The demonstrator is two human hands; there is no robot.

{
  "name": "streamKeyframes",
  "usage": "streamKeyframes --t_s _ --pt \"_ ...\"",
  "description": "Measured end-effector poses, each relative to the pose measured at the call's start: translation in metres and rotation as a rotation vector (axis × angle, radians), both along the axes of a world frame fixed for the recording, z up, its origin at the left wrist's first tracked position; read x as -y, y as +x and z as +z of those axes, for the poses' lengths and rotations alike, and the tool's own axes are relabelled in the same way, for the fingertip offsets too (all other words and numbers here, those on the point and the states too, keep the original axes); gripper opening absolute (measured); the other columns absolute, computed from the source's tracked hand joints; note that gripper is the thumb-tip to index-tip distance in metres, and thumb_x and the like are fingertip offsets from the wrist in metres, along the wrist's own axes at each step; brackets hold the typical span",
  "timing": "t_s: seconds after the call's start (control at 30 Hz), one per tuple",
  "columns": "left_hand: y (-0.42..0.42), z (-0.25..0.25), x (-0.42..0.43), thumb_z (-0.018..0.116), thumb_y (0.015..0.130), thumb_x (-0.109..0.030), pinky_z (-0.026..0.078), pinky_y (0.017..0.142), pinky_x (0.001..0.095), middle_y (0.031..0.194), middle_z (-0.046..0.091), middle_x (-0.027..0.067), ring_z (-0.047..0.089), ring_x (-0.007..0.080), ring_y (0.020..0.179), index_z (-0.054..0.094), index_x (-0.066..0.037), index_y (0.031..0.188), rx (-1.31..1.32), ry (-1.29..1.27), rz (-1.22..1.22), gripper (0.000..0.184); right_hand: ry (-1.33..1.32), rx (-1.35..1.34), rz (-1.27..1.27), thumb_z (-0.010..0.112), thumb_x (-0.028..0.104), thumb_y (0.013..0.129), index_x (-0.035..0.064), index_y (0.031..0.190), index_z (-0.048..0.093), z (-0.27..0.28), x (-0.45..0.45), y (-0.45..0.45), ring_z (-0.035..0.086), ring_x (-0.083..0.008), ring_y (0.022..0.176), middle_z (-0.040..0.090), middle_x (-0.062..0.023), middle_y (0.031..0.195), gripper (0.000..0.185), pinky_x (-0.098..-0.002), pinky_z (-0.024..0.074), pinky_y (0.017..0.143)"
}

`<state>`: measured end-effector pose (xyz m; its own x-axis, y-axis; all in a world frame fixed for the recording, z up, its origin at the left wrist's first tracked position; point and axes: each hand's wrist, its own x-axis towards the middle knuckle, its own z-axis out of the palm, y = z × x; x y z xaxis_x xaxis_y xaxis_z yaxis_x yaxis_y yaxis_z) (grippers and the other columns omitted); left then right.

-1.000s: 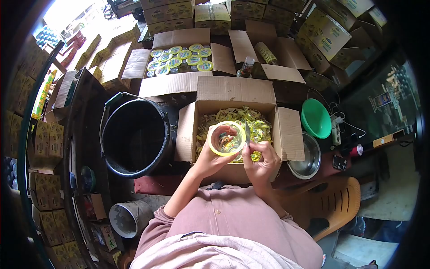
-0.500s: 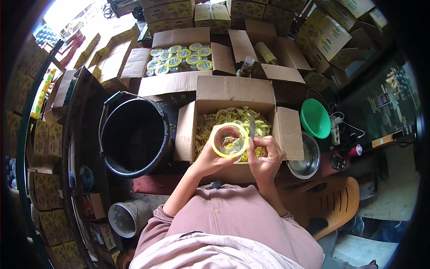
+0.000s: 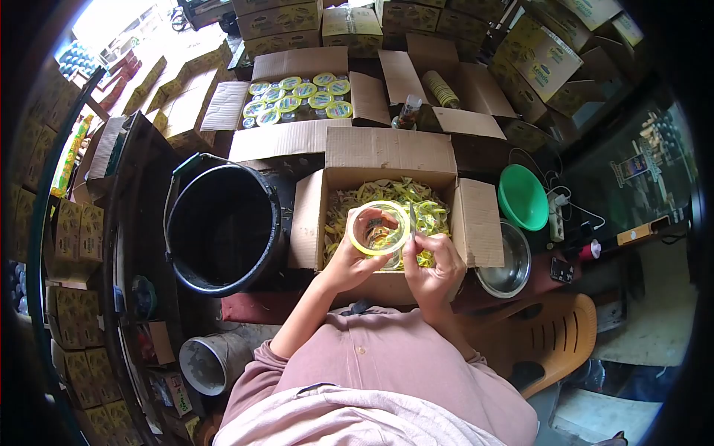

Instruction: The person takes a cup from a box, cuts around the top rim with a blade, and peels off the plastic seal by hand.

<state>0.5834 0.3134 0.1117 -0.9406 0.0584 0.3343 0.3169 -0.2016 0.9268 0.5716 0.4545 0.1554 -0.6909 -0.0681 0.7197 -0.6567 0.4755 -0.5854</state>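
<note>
My left hand (image 3: 346,266) is wrapped round a clear plastic cup (image 3: 380,255) with a yellow rim, its mouth tilted up toward me. In my right hand (image 3: 437,267) a small knife (image 3: 413,220) is pinched, blade pointing up, close beside the cup's right rim. Both hands are over an open cardboard box (image 3: 390,151). Inside the box lies a heap of yellow-green strips (image 3: 422,195), which look like thin plastic trimmings. The cup's lower part is hidden by my fingers.
A black bucket (image 3: 279,245) stands left of the box. On the right are a green bowl (image 3: 524,197) and a metal bowl (image 3: 518,279). Behind, one carton (image 3: 299,62) holds lidded cups (image 3: 305,90); another (image 3: 476,93) has stacked cups (image 3: 442,89). A bottle (image 3: 407,111) stands between them.
The knife and my right hand have shifted slightly left and down, closer to the cup's rim. The cup has turned a little in my left hand.
</note>
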Motion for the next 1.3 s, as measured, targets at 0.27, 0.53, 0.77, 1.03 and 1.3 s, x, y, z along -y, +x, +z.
streamKeyframes --t_s 0.27,0.53,0.77,1.03,1.3 --pt "-0.001 -0.005 0.005 0.065 0.068 -0.006 0.035 0.097 0.0344 0.114 0.038 0.0126 0.040 0.0230 0.114 0.034 -0.001 0.122 -0.103 -0.225 -0.011 0.063 -0.017 0.038 0.062 0.066 -0.005 0.066 0.0022 0.079 0.060 0.002 -0.004 -0.010 0.058 -0.0160 0.056 0.059 -0.0076 0.068 0.016 -0.0261 0.0454 0.053" --pt "-0.001 -0.005 -0.004 0.070 0.072 -0.012 0.034 0.097 0.0331 0.117 0.038 0.0111 0.039 0.0196 0.114 0.031 -0.001 0.122 0.049 -0.007 -0.024 0.065 -0.142 0.113 0.012 0.066 -0.004 0.068 0.0018 0.075 0.059 -0.007 -0.005 -0.005 0.057 -0.0143 0.055 0.059 -0.0073 0.066 0.012 -0.0253 0.0451 0.052" --pt "0.000 -0.002 -0.005 0.071 0.071 -0.012 0.035 0.096 0.0327 0.114 0.039 0.0115 0.040 0.0202 0.113 0.035 -0.001 0.120 0.064 0.048 0.001 0.062 -0.086 0.056 0.019 0.067 -0.003 0.068 0.0022 0.076 0.059 -0.009 -0.003 0.004 0.059 -0.0158 0.056 0.058 -0.0072 0.065 0.012 -0.0261 0.0468 0.052" --pt "0.001 -0.003 -0.001 0.072 0.067 -0.008 0.036 0.096 0.0328 0.114 0.039 0.0109 0.041 0.0211 0.112 0.036 -0.002 0.120 -0.049 -0.160 0.003 0.064 -0.058 0.042 0.037 0.067 -0.003 0.066 0.0033 0.076 0.060 -0.010 -0.009 -0.005 0.061 -0.0189 0.062 0.060 -0.0078 0.068 0.014 -0.0277 0.0484 0.056" --pt "0.000 -0.005 -0.002 0.073 0.065 -0.009 0.036 0.096 0.0337 0.116 0.037 0.0113 0.041 0.0214 0.112 0.037 -0.002 0.119 -0.015 -0.095 -0.053 0.065 -0.076 0.076 0.047 0.066 -0.005 0.065 0.0018 0.076 0.059 -0.009 -0.011 -0.002 0.060 -0.0161 0.059 0.060 -0.0072 0.068 0.014 -0.0260 0.0470 0.054"
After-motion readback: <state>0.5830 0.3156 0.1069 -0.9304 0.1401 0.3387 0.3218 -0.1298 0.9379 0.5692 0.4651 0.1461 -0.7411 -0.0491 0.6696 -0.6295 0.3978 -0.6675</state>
